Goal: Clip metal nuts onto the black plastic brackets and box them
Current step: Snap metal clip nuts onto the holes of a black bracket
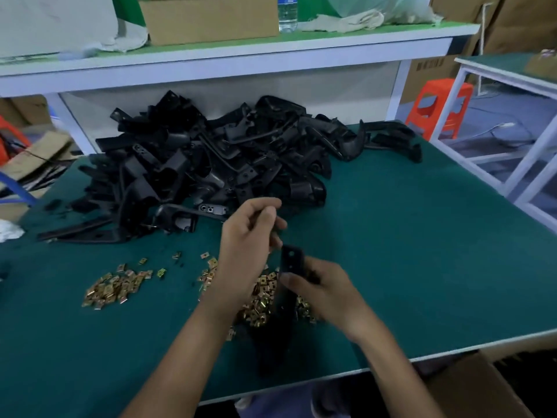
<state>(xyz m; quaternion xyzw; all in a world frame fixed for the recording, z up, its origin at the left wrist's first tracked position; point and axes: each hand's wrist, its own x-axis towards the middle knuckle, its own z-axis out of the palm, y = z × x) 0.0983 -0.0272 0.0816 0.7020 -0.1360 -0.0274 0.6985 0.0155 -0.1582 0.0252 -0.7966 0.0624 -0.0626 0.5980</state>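
Observation:
My right hand (pixel 324 292) grips a black plastic bracket (pixel 290 263), whose flat end with holes points up; the rest of it runs down toward me over the table. My left hand (pixel 250 239) hovers just above and left of that end, fingers curled with the tips pinched together; whether a nut sits between them is too blurred to tell. Brass-coloured metal nuts (pixel 262 300) lie under both hands, and a second heap of nuts (pixel 114 289) lies to the left. A big pile of black brackets (pixel 211 164) fills the back of the green table (pixel 422 251).
An open cardboard box (pixel 476 387) stands below the table's front right edge. Above the pile runs a white shelf (pixel 229 58) with a carton and a water bottle (pixel 287 13). An orange stool (pixel 438 107) and a white frame table (pixel 512 116) stand to the right.

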